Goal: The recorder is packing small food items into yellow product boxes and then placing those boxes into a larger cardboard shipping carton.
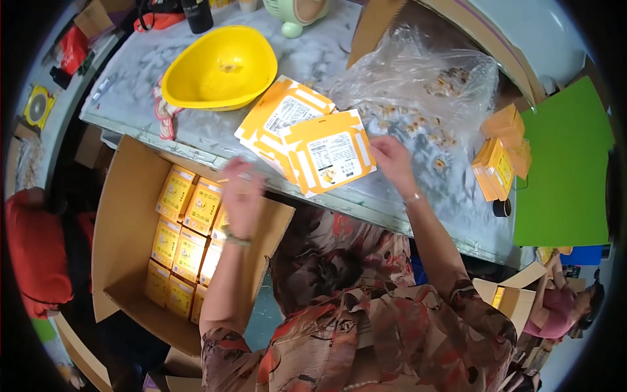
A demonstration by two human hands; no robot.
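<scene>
My left hand (240, 195) hovers blurred over the open cardboard carton (124, 235), just above the rows of small yellow boxes (184, 228) packed inside it; I cannot make out anything in its fingers. My right hand (394, 162) rests on the marble table edge, touching the right side of a stack of flat yellow-and-white unfolded cartons (307, 138). A clear plastic bag (418, 91) of small yellow-and-white items lies just beyond that hand.
A yellow bowl (221, 67) sits at the table's far left. Folded yellow boxes (499, 160) stand beside a green sheet (565, 170) on the right. Another person (565, 307) works at the lower right, near a small open carton (513, 300). A red bag (36, 251) lies left.
</scene>
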